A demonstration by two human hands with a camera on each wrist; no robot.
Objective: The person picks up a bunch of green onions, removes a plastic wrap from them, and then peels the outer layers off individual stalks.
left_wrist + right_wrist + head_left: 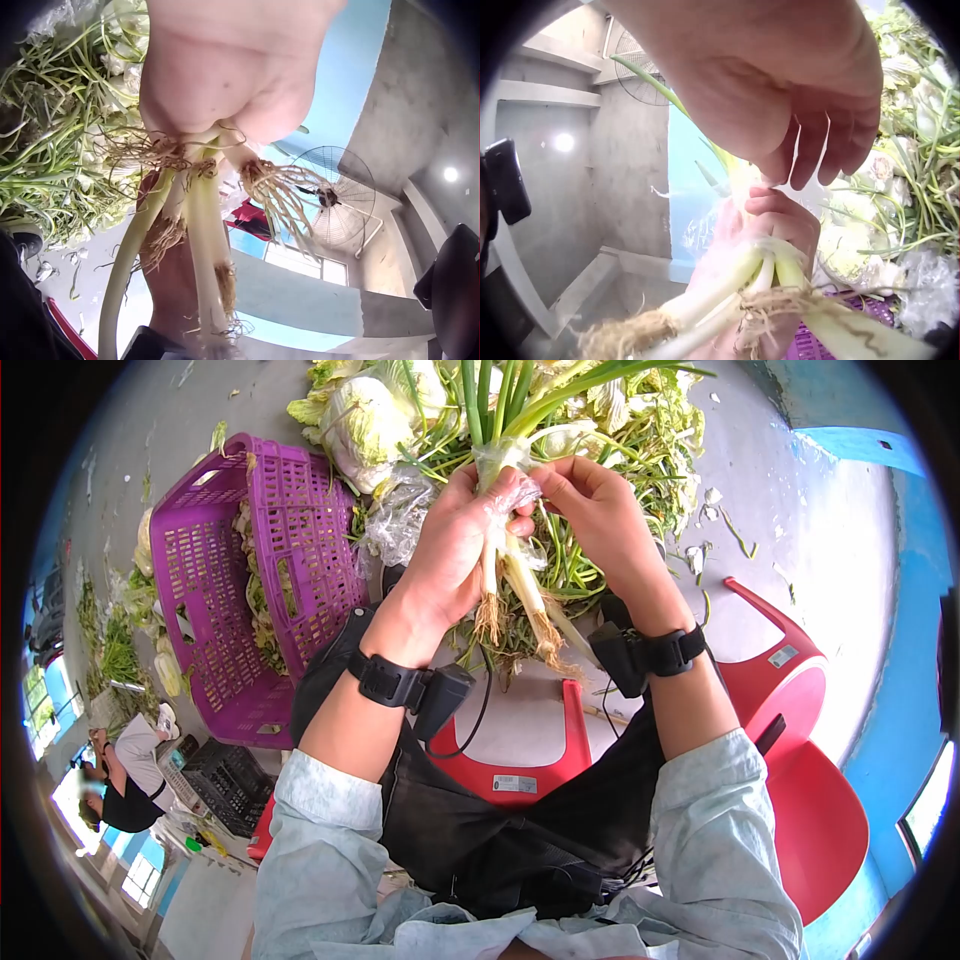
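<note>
The bunch of scallions (522, 573) is held up in front of the person's lap, above the near side of a heap of loose greens (672, 480), its leaves pointing away from the body and its roots (547, 638) hanging towards it. The left hand (450, 540) curls round the pale stalks, while the thumb and forefinger of the right hand (606, 515) come together in what looks like a pinch on the clear film (497, 462) wrapped about the stems; the exact spot under the fingertips is hard to make out.

The bunch should be light. The white shanks look firm but smooth, likely to slide against one another if the grip slackens, and the green tops would probably bend or crease under pressure. The dry, stringy roots offer a poor hold and may shed bits. The best place to grasp is therefore the thick pale section, with fingers closed right round it, snug yet not crushing. The film appears thin, clingy and easily torn, so a fingertip pinch at its loose edge suits it. A purple basket (290, 540) stands to the left.
</note>
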